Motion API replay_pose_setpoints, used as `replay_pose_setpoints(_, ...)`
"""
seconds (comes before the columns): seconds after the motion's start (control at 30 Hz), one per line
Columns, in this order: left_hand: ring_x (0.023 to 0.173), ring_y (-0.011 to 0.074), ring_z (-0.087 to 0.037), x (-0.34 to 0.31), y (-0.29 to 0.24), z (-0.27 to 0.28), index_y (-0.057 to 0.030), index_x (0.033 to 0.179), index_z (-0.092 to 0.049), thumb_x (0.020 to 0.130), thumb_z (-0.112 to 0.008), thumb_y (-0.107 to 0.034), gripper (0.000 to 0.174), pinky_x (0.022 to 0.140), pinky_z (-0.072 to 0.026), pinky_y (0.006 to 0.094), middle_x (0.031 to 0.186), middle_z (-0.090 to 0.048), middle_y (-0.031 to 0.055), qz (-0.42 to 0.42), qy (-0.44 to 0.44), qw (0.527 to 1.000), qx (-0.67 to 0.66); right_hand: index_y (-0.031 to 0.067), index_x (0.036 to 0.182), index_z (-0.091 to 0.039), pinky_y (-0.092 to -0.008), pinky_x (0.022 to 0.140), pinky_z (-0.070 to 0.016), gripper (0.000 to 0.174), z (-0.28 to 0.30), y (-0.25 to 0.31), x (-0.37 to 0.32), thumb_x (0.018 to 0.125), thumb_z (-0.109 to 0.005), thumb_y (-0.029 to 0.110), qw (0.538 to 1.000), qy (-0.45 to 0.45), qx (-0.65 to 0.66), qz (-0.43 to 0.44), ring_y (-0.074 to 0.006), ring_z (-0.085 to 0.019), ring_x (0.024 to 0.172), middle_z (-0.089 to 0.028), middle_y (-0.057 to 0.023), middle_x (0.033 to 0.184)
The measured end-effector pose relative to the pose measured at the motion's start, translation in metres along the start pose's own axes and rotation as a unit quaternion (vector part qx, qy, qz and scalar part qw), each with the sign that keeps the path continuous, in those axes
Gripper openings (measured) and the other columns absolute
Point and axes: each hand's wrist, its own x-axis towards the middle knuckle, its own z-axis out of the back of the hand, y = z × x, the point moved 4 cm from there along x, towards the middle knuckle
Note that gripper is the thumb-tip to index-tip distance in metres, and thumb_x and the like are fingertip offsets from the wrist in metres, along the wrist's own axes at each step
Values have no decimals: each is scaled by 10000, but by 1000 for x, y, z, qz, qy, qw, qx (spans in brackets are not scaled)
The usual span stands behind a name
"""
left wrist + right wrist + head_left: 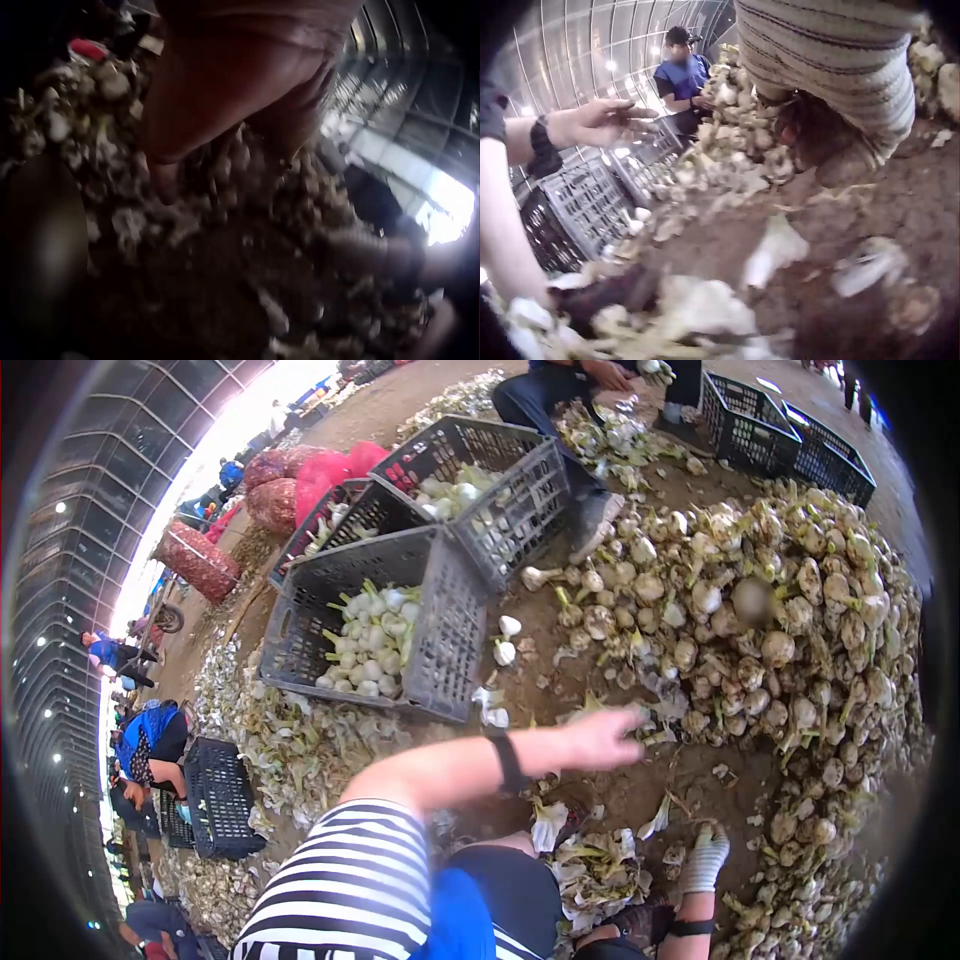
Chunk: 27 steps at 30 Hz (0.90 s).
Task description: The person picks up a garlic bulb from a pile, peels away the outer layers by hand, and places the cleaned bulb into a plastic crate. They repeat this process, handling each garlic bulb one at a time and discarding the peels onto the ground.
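The bare left hand point(600, 740) is stretched out over the soil beside the garlic heap point(740, 610), its fingers extended and nothing visible in them. In the left wrist view this hand point(240, 90) is dark, with a finger pointing down. A striped glove covers the right hand point(706, 860), which is low over the ground at the heap's near edge. In the right wrist view the gloved hand point(832, 67) bends downward; something brownish lies under it, and whether it is gripped cannot be made out. Also there, the left hand point(604, 124) appears with spread fingers.
A black crate point(450, 630) with trimmed white bulbs point(375, 635) stands left of the heap, and another crate point(520, 510) adjoins it. Peeled leaves point(600, 875) lie by the person's legs. Someone in blue point(681, 82) sits behind the heap. Red sacks point(200, 560) are farther back.
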Motion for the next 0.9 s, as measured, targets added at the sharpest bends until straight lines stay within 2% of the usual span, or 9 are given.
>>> replay_pose_setpoints(0.13,1219,383,-339,-21,51,-150,-72,1312,-369,709,-640,-330,709,990,-317,489,1320,-354,202,-35,151,972,174,-46,1186,-487,-388,905,-398,420,48,2,26,862,-486,221,846,-242,-462,112,-359,-499,1070,-515,-239,1186)
replay_pose_setpoints(0.23,1238,389,-313,-58,47,-190,-104,1349,-335,698,-641,-430,789,1015,-279,457,1310,-368,243,-135,455,866,158,42,1018,-587,-492,877,-373,382,5,21,16,775,-528,330,866,-97,-486,72,-380,-482,1037,-534,-205,1139)
replay_pose_setpoints(0.27,1198,397,-341,-80,88,-223,-101,1332,-356,716,-631,-448,758,998,-281,470,1291,-376,256,-173,412,895,-2,64,957,-612,-520,819,-380,356,-22,27,-18,776,-518,356,717,125,-658,194,-366,-514,963,-566,-198,1053)
replay_pose_setpoints(0.3,1101,377,-459,-80,84,-216,-82,1262,-447,760,-605,-446,640,917,-365,459,1186,-491,241,-168,422,890,27,107,918,-633,-514,813,-384,354,-32,-11,-9,764,-518,403,799,3,-577,172,-364,-519,960,-572,-195,1036)
replay_pose_setpoints(0.47,602,161,-552,-22,30,-142,-6,858,-657,802,-588,-378,383,596,-451,320,672,-628,106,91,464,875,103,92,923,-645,-467,807,-436,362,-78,-30,-73,778,-508,394,803,489,-337,42,-332,-569,958,-594,-173,1091)
replay_pose_setpoints(0.57,660,141,-553,-7,23,-122,34,907,-630,810,-599,-255,306,629,-454,289,719,-630,102,188,294,935,54,31,795,-593,-389,656,-471,190,18,63,-24,741,-521,198,771,-102,-590,218,-304,-556,715,-588,-161,794)
replay_pose_setpoints(0.67,699,136,-575,6,29,-125,38,970,-611,814,-594,-193,279,636,-458,282,810,-647,101,162,142,969,-118,97,946,-557,-390,722,-459,313,146,110,-12,677,-658,221,723,-534,-299,320,-231,-551,810,-571,-86,906)
replay_pose_setpoints(0.73,719,109,-546,15,8,-124,35,996,-598,827,-577,-141,245,638,-451,258,834,-637,66,169,128,971,-114,131,1036,-550,-441,889,-374,434,187,107,15,668,-679,322,700,-516,-478,123,-257,-530,945,-569,-63,986)
replay_pose_setpoints(0.9,865,136,-541,28,-35,-126,39,1120,-530,825,-581,-157,357,774,-431,267,999,-608,78,69,115,975,-176,143,928,-585,-440,874,-370,414,143,137,17,580,-722,320,719,-416,-497,252,-303,-522,909,-575,-99,926)
